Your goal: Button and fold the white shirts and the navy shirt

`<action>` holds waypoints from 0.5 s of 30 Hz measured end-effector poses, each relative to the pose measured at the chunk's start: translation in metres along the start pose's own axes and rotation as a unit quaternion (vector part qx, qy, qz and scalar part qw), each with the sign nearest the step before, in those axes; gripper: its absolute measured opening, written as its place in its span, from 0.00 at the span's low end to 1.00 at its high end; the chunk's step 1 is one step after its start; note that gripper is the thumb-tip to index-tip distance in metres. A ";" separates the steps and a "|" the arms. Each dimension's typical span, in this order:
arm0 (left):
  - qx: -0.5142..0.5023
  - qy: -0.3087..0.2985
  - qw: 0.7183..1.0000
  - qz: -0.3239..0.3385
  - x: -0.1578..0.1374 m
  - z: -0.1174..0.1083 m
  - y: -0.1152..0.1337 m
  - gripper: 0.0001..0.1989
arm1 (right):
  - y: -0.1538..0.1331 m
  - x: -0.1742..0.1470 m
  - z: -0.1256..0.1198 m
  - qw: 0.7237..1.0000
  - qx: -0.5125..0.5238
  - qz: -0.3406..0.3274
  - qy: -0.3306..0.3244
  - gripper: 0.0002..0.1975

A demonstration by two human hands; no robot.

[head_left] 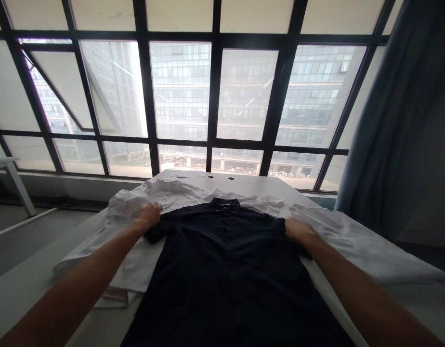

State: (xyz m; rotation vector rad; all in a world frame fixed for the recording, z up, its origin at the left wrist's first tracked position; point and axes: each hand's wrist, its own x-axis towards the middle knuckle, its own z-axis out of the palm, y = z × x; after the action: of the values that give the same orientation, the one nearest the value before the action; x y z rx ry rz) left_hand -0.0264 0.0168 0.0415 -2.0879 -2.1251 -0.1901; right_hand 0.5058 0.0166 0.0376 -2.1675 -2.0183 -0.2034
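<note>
A dark navy short-sleeved shirt (pixel 229 270) lies spread face up, its collar (pixel 225 204) pointing toward the window and its lower part running out of view at the bottom. At its left sleeve as I see it, my left hand (pixel 149 216) is closed, with the fingers at the sleeve's upper edge. My right hand (pixel 297 230) grips the opposite sleeve near the shoulder, fingers curled and partly hidden. Beneath and around the shirt lies rumpled white cloth (pixel 128 274), stretching past both hands.
A white table (pixel 273 185) with two dark round holes bears the clothes. More white cloth (pixel 359 241) lies along its right side. Behind stands a black-framed window (pixel 213 96), one pane tilted open at left. A blue-grey curtain (pixel 385 120) hangs at right; another white table (pixel 18 183) stands left.
</note>
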 end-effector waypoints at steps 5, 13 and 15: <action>-0.071 0.003 0.980 0.188 -0.008 -0.010 0.098 0.12 | -0.110 0.005 -0.010 0.995 0.048 -0.077 -0.042 0.14; -0.133 0.018 0.970 0.203 -0.020 0.021 0.179 0.11 | -0.199 0.007 0.004 0.989 0.055 -0.065 -0.118 0.21; -0.142 0.015 0.970 0.197 -0.019 0.027 0.178 0.11 | -0.200 0.011 0.006 0.989 0.055 -0.069 -0.122 0.22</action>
State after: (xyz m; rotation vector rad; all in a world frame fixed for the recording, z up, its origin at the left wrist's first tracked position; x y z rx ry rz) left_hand 0.1517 0.0076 0.0075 -2.5956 -1.7004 -0.4949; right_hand 0.3066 0.0420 0.0404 -2.0734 -2.2531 0.1603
